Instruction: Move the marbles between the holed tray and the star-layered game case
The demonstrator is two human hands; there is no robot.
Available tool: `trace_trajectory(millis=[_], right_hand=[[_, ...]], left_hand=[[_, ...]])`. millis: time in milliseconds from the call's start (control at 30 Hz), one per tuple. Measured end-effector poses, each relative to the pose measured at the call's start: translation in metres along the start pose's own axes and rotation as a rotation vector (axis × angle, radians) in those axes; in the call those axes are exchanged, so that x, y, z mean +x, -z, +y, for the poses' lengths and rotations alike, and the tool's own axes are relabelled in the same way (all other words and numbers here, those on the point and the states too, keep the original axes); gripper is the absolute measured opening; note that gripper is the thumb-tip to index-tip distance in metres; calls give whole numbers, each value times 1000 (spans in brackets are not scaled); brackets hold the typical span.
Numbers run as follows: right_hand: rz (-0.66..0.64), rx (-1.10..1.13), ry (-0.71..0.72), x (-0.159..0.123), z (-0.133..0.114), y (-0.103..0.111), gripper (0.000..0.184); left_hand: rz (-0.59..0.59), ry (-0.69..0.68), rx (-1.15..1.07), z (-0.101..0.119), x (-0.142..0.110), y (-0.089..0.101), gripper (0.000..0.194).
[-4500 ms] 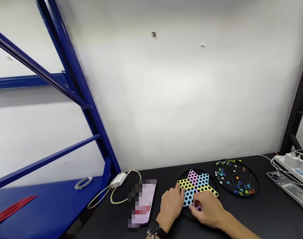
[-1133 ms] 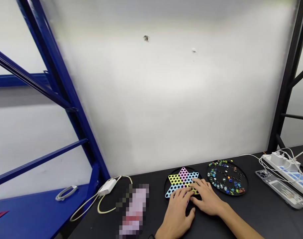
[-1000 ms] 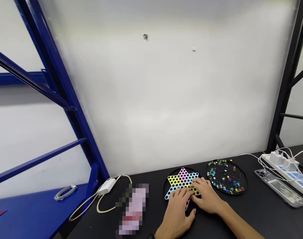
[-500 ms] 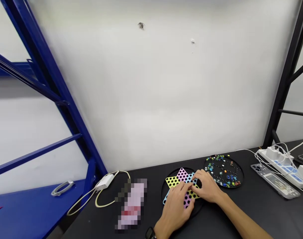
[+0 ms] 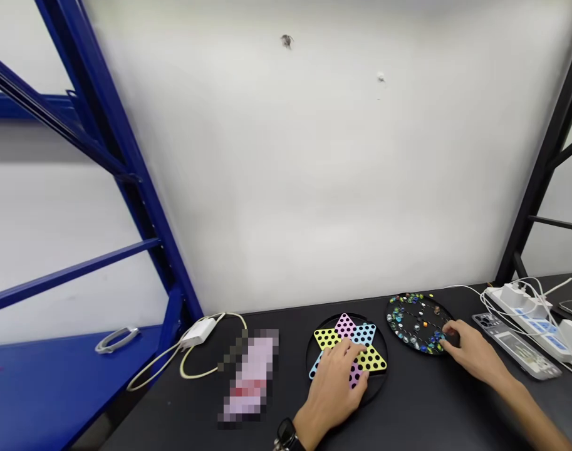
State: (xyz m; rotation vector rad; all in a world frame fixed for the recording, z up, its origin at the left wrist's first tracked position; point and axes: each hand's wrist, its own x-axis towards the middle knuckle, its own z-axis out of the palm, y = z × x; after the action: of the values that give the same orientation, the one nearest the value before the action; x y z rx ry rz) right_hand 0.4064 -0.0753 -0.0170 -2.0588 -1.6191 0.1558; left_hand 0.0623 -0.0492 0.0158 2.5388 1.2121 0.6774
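A Chinese checkers board with a star of yellow, pink and blue points full of black holes lies in a black round frame. My left hand rests over its middle and lower left, fingers and thumb spread, covering part of the star. On the right, my right hand reaches to the edge of a round black tray of coloured glass marbles. Its thumb and fingertips are apart, curved beside the marbles at the tray's right rim. No marble shows clearly between them.
To the right lie a phone-like clear case and a white power strip with plugs and tangled cables. Left of the board are a blurred-out pink item and a white adapter with a looped cable. A wall rises behind.
My right hand has moved from the board rightward to the marble tray, uncovering the board's right side. My left hand stays on the board. The view has shifted slightly.
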Motion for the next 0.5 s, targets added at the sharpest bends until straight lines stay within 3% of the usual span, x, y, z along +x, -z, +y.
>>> trace_trajectory(millis=[200, 400, 500], right_hand=[[-118, 76, 50, -1, 24, -10, 26], [-187, 162, 53, 5, 20, -10, 25], [-175, 306, 1, 7, 16, -4, 25]], left_hand=[[29, -1, -1, 0, 0, -1, 26], [28, 1, -8, 1, -1, 0, 24], [29, -3, -12, 2, -1, 1, 23]])
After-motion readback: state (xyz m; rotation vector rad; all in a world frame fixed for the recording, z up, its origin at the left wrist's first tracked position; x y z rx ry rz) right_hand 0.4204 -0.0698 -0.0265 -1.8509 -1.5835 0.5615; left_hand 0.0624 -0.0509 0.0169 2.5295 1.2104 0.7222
